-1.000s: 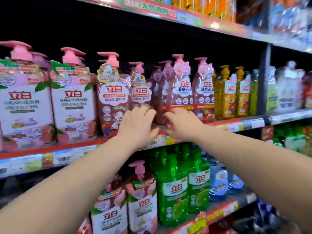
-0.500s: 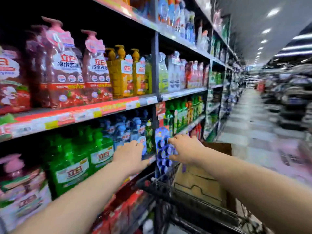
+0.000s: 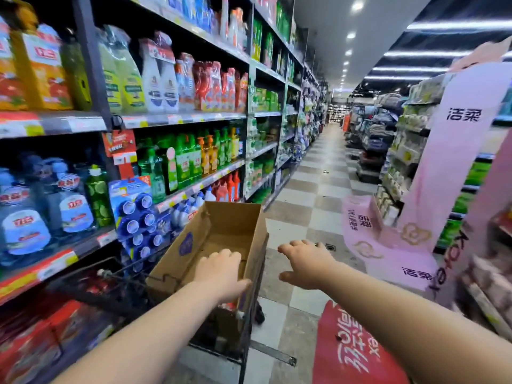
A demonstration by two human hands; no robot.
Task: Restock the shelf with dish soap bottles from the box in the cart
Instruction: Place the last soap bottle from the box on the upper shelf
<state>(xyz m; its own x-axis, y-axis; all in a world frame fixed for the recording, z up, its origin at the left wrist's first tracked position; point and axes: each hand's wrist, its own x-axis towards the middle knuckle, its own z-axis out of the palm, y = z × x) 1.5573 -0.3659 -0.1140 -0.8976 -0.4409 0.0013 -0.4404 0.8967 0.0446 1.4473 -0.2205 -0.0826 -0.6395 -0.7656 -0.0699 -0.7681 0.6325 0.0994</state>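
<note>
1. Dish soap bottles (image 3: 181,162) — green, orange and yellow ones — stand in rows on the middle shelf (image 3: 194,187) at the left of the aisle; blue-labelled bottles (image 3: 69,206) fill the same level nearer the camera.
2. An open cardboard box (image 3: 221,225) sits in the black wire cart (image 3: 116,284), just beside the shelf's front edge. The stretch of its floor that shows is bare brown card; the near end is hidden behind the left hand.
3. The left hand (image 3: 219,273) reaches over the box's near edge, palm down, fingers slightly curled and close together, thumb at the box's right wall. Whether it touches the card I cannot tell; it grips nothing visible.
4. The right hand (image 3: 304,264) hangs past the box's right wall, over the checkered floor (image 3: 313,189), fingers spread and loosely bent, empty.
5. A pack of blue round pieces (image 3: 135,217) hangs at the shelf front, beside the box's left wall.
</note>
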